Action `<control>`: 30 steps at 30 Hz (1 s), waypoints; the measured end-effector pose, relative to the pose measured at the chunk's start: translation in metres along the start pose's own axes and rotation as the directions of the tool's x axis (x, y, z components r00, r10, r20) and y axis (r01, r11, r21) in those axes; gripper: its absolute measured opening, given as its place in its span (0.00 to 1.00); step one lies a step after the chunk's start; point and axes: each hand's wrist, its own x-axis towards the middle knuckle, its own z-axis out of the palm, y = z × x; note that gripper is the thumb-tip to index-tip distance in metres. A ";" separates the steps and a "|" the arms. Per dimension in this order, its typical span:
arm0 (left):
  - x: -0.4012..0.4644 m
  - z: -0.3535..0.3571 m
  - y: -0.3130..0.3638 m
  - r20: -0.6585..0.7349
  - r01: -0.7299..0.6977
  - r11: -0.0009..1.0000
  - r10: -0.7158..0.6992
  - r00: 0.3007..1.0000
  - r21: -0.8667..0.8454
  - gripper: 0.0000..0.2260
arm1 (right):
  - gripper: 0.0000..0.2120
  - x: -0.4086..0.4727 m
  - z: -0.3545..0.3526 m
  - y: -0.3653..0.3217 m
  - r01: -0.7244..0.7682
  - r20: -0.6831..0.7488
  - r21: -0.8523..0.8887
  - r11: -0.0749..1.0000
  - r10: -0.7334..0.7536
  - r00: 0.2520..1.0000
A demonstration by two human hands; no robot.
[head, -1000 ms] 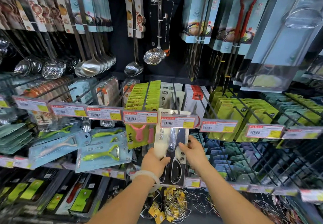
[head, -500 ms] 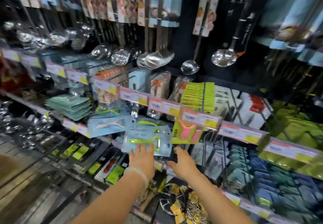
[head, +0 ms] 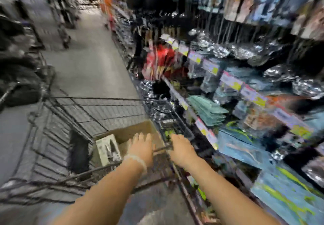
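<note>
The view is blurred by motion. My left hand (head: 142,147), with a pale bracelet on the wrist, reaches out over a brown cardboard box (head: 126,131) that sits inside a dark wire shopping cart (head: 87,98). Its fingers are stretched forward and hold nothing. My right hand (head: 181,150) is beside it, over the cart's right rim, fingers extended and empty. A white pack with a dark utensil printed on it (head: 107,149) lies at the box's left side, to the left of my left hand.
A shelf wall of hanging ladles (head: 243,53), teal packs (head: 208,110) and price tags (head: 231,81) runs along the right, close to the cart. The grey aisle floor (head: 91,63) stretches ahead. Dark goods (head: 17,77) line the left side.
The view has swung left from the shelf to the cart. Both hands left the hanging scissors pack and moved down and left over the cart.
</note>
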 end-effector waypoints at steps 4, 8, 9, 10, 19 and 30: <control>0.021 0.000 -0.090 0.097 0.156 0.987 -0.151 0.984 -0.041 0.32 | 0.27 0.057 0.020 -0.068 0.123 0.093 -0.068 0.990 -0.116 0.989; 0.040 0.005 -0.156 0.056 0.255 0.961 -0.251 0.966 -0.102 0.26 | 0.29 0.104 0.034 -0.123 0.182 0.154 -0.079 0.980 -0.168 0.974; 0.043 0.005 -0.168 0.058 0.280 0.953 -0.275 0.960 -0.114 0.25 | 0.27 0.115 0.038 -0.135 0.191 0.169 -0.058 0.980 -0.179 0.969; 0.047 0.008 -0.179 0.071 0.309 0.943 -0.302 0.951 -0.128 0.25 | 0.26 0.124 0.042 -0.146 0.198 0.184 -0.030 0.980 -0.189 0.964; 0.078 0.050 -0.229 0.240 0.493 0.779 -0.431 0.870 -0.387 0.28 | 0.28 0.208 0.108 -0.195 0.111 0.407 0.095 0.989 -0.140 0.903; 0.161 0.128 -0.249 0.435 0.620 0.658 -0.451 0.779 -0.427 0.29 | 0.25 0.312 0.230 -0.187 -0.080 0.626 0.126 0.989 -0.016 0.780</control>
